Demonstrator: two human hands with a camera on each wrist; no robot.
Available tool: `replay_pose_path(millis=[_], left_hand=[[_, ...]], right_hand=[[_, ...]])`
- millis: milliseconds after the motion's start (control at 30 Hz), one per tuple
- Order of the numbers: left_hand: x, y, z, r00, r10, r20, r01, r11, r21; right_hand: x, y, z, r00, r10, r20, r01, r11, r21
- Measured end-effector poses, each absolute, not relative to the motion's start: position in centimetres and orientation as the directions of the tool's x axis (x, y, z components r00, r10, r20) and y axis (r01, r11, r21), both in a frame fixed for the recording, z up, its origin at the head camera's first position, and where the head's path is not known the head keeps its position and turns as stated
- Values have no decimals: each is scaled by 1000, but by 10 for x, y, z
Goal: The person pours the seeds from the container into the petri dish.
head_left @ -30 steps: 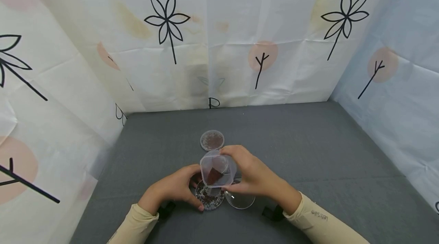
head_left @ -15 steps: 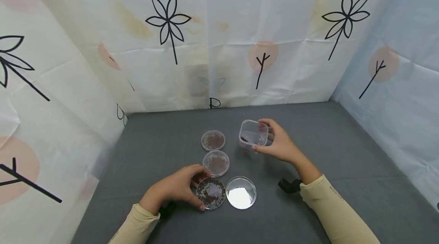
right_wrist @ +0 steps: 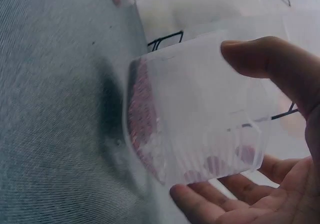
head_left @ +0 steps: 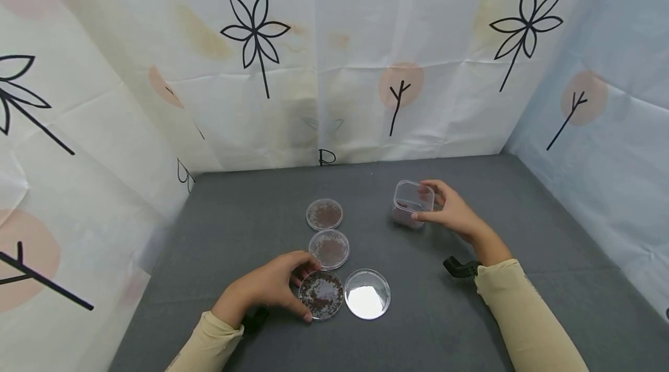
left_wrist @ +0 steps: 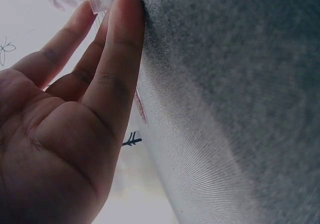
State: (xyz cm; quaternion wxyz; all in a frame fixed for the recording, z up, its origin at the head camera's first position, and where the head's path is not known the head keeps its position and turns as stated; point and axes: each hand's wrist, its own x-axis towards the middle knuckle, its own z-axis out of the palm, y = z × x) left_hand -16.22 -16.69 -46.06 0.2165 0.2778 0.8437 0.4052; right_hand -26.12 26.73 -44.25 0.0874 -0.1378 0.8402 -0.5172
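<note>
My left hand (head_left: 277,285) steadies a petri dish (head_left: 322,295) scattered with dark brown grains, thumb at its near edge and fingers at its far left. In the left wrist view that hand's fingertips reach the clear rim. Farther right, my right hand (head_left: 452,209) grips a clear square plastic container (head_left: 413,197) between thumb and fingers, close over the table. The right wrist view shows reddish-brown grains (right_wrist: 142,109) gathered at the container's bottom. Directly right of the grain-strewn dish lies a clear round dish or lid (head_left: 368,295), shiny and bare.
Two covered petri dishes holding brown grains stand in a column beyond the left hand: a nearer one (head_left: 329,249) and a farther one (head_left: 324,213). The grey tabletop (head_left: 251,203) ends at a patterned cloth backdrop (head_left: 345,116).
My right hand has carried the container from above the dishes out to the right, turning it upright and lowering it towards the table. The left hand has stayed at its dish.
</note>
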Motion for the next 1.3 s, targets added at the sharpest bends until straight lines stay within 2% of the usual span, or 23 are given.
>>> replay_pose_path(millis=[267,467,567,667,767,867,967,1100,1300], left_hand=[[-162,-167,-461,-753,643,-140,288,514,808],[-162,-167,-461,-752,646,-130,299,510,806],[-162,-167,-462,-753,644,-135,295,514,806],[-162,-167,-462,-752,645,-138,293,514,806],[-163,-167,-462,-751,646,-138,293,513,807],[-164,-167,-463,-750,647,-136,296,512,806],[-164,-167,-463,-748,649,-138,296,512,807],[-163,-167,-462,-748,650,-137,296,510,807],[-163,-166,-461,-749,648,-136,294,509,809]], right_hand=[[-265,269,-450,-943,-328,-66,-105,478,-872],[-262,267,-446,-937,-344,-61,-156,569,-807],[-258,263,-436,-940,-340,20,-239,614,-752],[-252,258,-424,-931,-317,179,-346,614,-709],[-243,252,-412,-893,-321,315,-449,587,-673],[-232,243,-404,-834,-412,367,-549,555,-626],[-222,231,-401,-775,-555,301,-603,510,-613],[-213,215,-407,-692,-716,94,-583,478,-657],[-209,196,-425,-583,-804,-120,-562,505,-655]])
